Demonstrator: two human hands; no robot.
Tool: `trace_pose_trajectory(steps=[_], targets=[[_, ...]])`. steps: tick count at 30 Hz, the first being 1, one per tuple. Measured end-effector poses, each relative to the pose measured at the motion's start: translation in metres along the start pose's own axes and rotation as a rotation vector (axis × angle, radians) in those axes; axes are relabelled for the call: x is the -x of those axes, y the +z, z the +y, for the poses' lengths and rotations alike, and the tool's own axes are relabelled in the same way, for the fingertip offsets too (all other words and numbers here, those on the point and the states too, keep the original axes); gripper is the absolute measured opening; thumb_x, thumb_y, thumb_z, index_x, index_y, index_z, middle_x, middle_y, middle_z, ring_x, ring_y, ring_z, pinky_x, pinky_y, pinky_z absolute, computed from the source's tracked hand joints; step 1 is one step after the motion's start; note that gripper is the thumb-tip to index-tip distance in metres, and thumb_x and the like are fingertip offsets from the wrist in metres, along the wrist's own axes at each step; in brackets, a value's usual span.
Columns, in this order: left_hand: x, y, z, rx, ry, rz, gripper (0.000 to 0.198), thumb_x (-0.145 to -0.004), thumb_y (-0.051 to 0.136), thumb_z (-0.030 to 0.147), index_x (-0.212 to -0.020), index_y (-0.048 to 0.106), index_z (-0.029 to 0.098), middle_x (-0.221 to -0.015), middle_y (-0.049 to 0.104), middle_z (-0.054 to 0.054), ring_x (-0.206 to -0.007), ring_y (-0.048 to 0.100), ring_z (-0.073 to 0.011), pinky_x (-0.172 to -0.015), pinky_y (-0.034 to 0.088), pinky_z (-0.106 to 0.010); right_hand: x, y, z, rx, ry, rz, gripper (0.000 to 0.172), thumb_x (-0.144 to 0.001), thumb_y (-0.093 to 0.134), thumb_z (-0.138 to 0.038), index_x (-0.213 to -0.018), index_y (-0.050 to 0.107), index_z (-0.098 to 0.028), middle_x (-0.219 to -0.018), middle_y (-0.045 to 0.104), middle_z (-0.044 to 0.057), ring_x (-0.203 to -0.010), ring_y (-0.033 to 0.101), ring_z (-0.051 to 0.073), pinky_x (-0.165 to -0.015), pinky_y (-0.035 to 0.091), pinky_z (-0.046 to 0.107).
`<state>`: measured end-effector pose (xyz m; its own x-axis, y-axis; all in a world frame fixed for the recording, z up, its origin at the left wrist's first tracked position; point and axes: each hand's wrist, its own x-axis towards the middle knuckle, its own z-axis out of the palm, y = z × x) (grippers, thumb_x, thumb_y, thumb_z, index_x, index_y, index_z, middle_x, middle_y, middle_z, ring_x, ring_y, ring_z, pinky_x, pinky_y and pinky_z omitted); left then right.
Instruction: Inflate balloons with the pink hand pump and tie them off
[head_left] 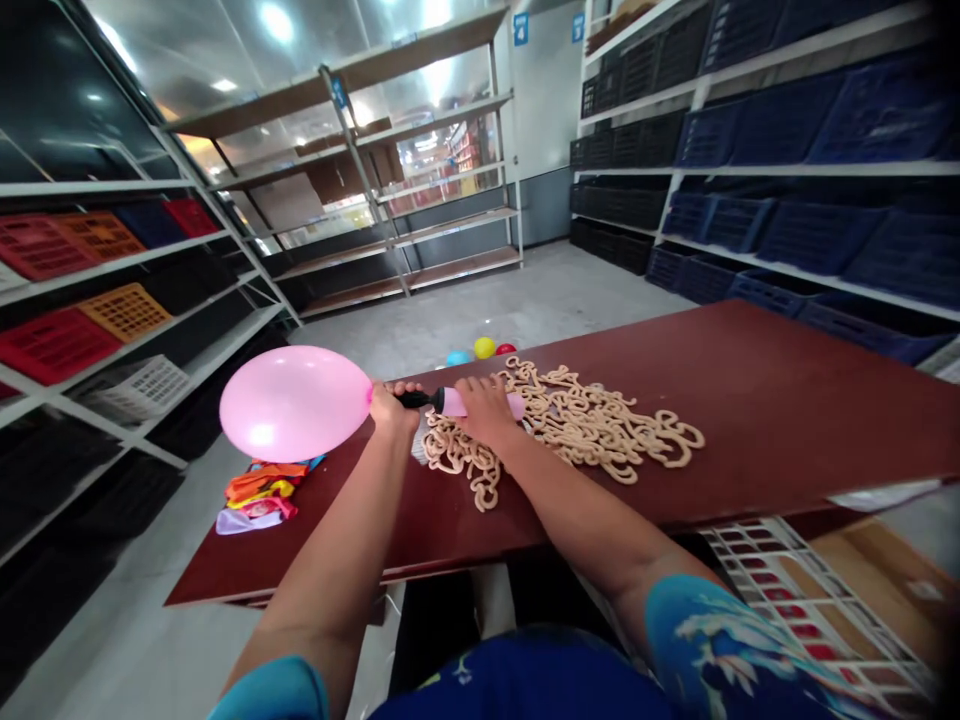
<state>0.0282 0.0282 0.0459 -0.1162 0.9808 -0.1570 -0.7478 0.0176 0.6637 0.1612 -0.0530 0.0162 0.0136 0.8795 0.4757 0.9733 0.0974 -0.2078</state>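
A: Head view: where was the balloon [296, 403]?
B: Left of the pump [452, 402], roughly along its long axis. The left hand [396, 405], nearer, was closed at the balloon's neck; the right hand [486, 408] gripped the pump.

The balloon [296, 403] is pink, the pump [452, 402] pink and black.
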Motion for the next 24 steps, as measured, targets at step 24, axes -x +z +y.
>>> trace_pose_trajectory(steps=[24], targets=[[-0.023,-0.075,-0.014,-0.799,0.098,0.072,0.023,-0.072,0.045,0.028,-0.054,0.035,0.018,-0.045,0.043,0.003,-0.037,0.045,-0.0080,-0.034,0.024,-0.017,-0.006,-0.006,0.039,0.076,0.429,-0.107,0.025,-0.083,0.044,-0.018,-0.103,0.060,-0.020,-0.105,0.057,0.012,-0.098,0.048,0.027,-0.082,0.032,0.042]])
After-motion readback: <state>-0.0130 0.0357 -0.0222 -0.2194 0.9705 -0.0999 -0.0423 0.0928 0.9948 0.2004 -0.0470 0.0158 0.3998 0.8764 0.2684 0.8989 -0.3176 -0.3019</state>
